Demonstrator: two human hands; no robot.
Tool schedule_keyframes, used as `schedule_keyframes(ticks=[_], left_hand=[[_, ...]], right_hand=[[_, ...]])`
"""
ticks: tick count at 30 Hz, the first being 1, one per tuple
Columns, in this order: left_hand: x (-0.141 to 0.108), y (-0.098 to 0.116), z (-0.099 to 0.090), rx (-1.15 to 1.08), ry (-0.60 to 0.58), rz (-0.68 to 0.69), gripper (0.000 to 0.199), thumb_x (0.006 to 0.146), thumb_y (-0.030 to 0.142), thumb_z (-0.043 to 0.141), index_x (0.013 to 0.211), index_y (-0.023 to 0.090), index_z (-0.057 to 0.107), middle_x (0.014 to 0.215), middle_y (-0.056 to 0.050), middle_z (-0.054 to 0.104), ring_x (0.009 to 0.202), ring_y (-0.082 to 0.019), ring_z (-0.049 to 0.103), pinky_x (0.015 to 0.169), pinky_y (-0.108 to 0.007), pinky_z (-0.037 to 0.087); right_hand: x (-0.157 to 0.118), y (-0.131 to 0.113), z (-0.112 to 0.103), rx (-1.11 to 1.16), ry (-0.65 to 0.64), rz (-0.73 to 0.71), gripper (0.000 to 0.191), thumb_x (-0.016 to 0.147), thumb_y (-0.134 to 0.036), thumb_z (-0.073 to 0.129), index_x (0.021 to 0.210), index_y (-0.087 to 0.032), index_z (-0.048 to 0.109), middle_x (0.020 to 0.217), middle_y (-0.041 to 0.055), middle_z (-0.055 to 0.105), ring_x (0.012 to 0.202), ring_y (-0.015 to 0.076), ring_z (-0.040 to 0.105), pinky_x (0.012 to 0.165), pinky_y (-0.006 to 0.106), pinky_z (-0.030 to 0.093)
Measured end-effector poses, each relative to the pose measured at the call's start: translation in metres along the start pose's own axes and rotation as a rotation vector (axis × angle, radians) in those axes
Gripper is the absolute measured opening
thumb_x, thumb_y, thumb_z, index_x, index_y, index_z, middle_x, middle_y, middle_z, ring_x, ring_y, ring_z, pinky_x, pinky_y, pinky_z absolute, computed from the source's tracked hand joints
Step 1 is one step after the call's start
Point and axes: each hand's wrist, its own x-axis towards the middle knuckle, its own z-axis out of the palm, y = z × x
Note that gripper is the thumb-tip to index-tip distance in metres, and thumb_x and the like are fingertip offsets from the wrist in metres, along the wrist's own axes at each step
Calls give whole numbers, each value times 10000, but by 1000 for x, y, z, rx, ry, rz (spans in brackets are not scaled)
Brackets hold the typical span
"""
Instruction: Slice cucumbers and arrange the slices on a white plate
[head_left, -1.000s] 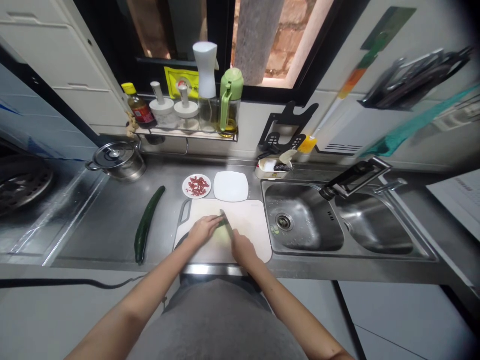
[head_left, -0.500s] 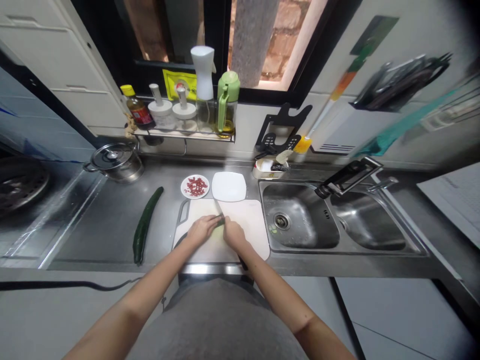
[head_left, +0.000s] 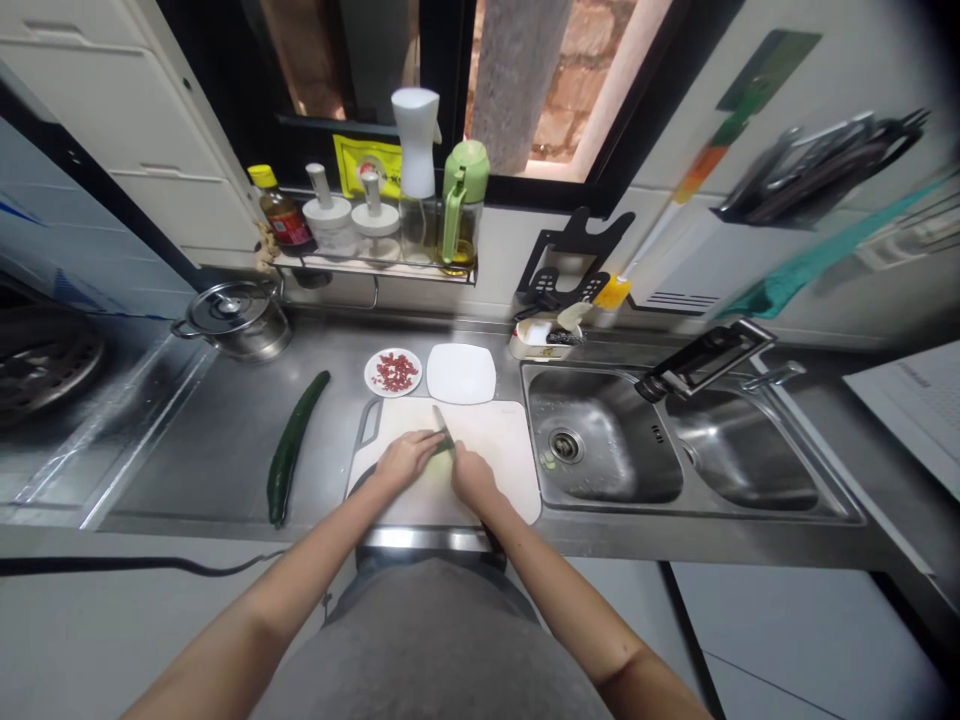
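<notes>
While over a white board [head_left: 510, 460], left hand [head_left: 403, 460] snug on green veg [head_left: 444, 444], right hand [head_left: 474, 480] tight around a knife [head_left: 439, 417]

Room lies left of board [head_left: 504, 448]; plates [head_left: 461, 373] block beyond.

From afar I'm viewing a kitchen: a double sink [head_left: 622, 440] is sitting in a metal counter [head_left: 195, 440]; a lidded pot [head_left: 259, 337] is standing near condiment bottles [head_left: 287, 222].
</notes>
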Motion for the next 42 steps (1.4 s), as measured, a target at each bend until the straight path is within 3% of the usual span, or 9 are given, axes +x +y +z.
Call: schedule_keyframes(ticks=[6,17,29,38,42], left_hand=[[-1,0,1,-18,15,-1,341,934,278,464,1245,264,602,1188,-59,645,1087,-177,594,962,-335,484],[0,2,-1,7,0,-4,361,935,255,449,1271,276,580,1189,-55,642,1067,-176,600,942,-336,494],[-1,-2,2,-26,22,11,343,930,266,469,1246,273,600,1178,-55,646,1062,-167,604,948,-325,493],[0,0,0,-12,7,-18,353,929,265,466,1259,284,590,1184,-55,645,1055,-175,608,940,-335,495],[0,1,-1,-17,4,-25,351,927,254,468,1253,280,596,1188,-53,644,1060,-173,605,942,-329,492]], right_hand=[[15,-8,-4,21,13,24,394,909,-86,291,1276,-102,434,1034,170,659,1029,206,619,844,291,451],[-12,4,2,8,11,15,349,915,-122,308,1227,-106,463,979,171,659,983,219,627,819,307,461],[12,-8,0,19,3,39,395,910,-95,301,1283,-101,432,1032,170,658,1034,209,620,851,290,448],[-16,8,10,21,-34,41,326,905,-121,327,1197,-120,472,993,165,656,986,220,629,796,298,458],[-13,7,11,17,-39,32,333,904,-112,326,1202,-116,475,995,169,657,992,217,627,804,294,457]])
